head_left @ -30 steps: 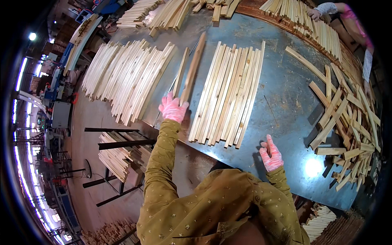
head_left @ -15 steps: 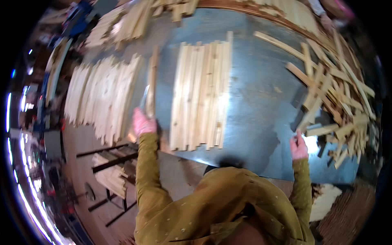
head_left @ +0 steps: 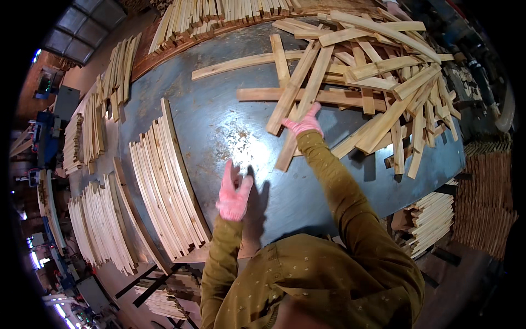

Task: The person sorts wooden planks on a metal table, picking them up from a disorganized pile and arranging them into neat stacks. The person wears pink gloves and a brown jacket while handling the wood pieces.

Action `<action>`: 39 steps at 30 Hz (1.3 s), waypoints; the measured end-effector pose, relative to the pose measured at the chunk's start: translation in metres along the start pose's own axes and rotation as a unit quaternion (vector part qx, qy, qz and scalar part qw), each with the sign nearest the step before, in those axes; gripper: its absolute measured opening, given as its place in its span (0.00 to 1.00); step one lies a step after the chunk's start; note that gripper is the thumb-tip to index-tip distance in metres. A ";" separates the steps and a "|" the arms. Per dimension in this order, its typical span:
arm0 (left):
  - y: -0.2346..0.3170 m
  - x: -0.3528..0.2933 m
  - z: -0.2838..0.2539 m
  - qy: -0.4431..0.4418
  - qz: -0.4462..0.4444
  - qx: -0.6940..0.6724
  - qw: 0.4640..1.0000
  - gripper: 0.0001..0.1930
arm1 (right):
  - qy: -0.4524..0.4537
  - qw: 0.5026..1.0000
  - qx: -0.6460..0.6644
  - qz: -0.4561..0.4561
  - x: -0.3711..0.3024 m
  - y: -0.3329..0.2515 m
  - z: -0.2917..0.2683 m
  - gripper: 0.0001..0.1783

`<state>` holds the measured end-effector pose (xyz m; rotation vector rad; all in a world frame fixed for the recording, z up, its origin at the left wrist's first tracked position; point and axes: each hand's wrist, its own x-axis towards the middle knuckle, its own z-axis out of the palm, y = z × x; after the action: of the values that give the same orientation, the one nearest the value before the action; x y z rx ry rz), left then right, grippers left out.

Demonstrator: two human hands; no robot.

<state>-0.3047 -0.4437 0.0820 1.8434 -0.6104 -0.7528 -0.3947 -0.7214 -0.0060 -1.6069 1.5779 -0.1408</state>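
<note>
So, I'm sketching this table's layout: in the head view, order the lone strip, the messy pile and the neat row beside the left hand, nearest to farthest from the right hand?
1. Messy pile: at the right hand, toward the table's right.
2. Neat row: left, past the left hand.
3. Lone strip: farther left, beyond that row.

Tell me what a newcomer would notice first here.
The jumbled pile of wooden strips at the picture's upper right catches the eye first, with the right hand, gloved in pink, at its near left side. A neat row of strips lies left of centre, with the left hand open to its right.
</note>
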 end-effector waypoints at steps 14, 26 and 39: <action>0.002 0.113 0.149 -0.041 -0.049 0.245 0.967 0.43 | 0.181 0.864 -0.377 -0.280 0.004 -0.007 -0.107 0.51; -0.013 -0.054 -0.078 -0.188 -0.162 -0.744 0.621 0.39 | -0.023 0.950 -0.220 -0.220 -0.017 -0.030 -0.088 0.55; 0.026 0.251 -0.262 0.051 -0.166 -0.278 0.945 0.43 | -0.402 0.729 0.548 -0.077 -0.073 0.006 -0.005 0.23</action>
<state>0.0557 -0.4681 0.1280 1.4521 0.0012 -0.9320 -0.4170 -0.6597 0.0274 -0.6303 0.4288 -0.3321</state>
